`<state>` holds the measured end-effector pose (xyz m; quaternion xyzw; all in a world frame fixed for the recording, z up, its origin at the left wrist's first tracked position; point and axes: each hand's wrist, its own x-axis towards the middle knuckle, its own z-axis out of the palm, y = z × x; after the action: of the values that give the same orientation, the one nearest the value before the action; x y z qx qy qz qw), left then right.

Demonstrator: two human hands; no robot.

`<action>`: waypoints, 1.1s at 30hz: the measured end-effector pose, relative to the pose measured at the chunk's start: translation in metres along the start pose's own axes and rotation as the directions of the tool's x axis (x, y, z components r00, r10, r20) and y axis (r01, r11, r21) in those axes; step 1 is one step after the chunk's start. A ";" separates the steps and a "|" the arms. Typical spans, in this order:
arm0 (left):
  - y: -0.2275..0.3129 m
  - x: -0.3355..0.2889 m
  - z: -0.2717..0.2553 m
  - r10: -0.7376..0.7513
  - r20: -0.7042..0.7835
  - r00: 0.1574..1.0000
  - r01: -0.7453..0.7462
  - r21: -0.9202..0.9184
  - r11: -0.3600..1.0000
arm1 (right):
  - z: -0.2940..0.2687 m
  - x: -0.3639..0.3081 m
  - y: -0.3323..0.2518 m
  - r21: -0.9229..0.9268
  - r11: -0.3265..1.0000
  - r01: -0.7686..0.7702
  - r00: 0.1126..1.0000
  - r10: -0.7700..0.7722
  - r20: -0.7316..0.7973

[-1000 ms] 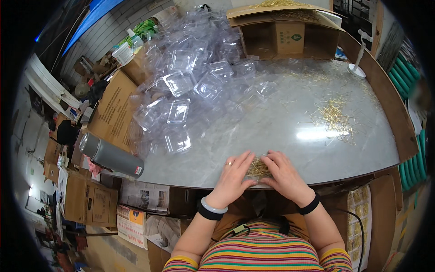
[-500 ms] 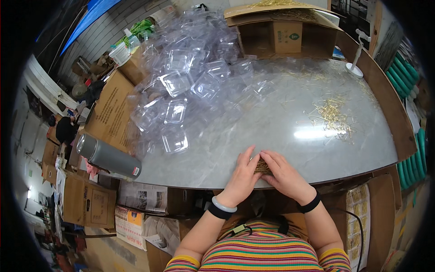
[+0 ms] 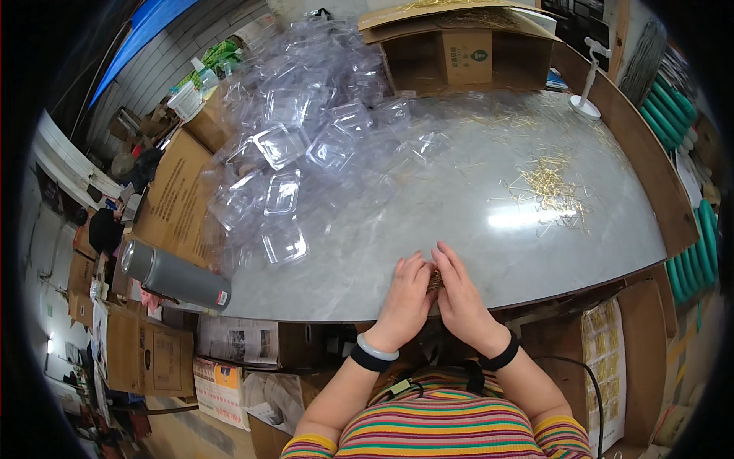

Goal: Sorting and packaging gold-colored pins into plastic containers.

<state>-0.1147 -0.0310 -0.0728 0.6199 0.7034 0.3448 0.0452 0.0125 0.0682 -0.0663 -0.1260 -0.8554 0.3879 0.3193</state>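
Watching remotely, I see a glossy grey worktop [image 3: 348,279], with a block wall [image 3: 180,55] past its far left. I take the grey flask [image 3: 174,274] as my landmark: well to its right, a bundle of thin wires [image 3: 436,280] sits between the left hand [image 3: 405,297] and right hand [image 3: 462,297], their fingers [image 3: 451,262] closed around it and mostly hiding it. Beyond the flask heap clear, thin-walled plastic containers [image 3: 283,145]; farther right of it lies a loose tangle of shiny golden wire hooks [image 3: 549,183]
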 end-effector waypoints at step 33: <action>0.023 -0.016 -0.030 -0.068 0.119 0.991 0.059 0.076 0.995 | -0.024 0.005 0.007 -0.352 0.917 0.188 0.971 -0.120 0.207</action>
<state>-0.1062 -0.0586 -0.0440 0.6182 0.7308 0.2791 0.0762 0.0238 0.0892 -0.0577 -0.0799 -0.9457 0.2035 0.2407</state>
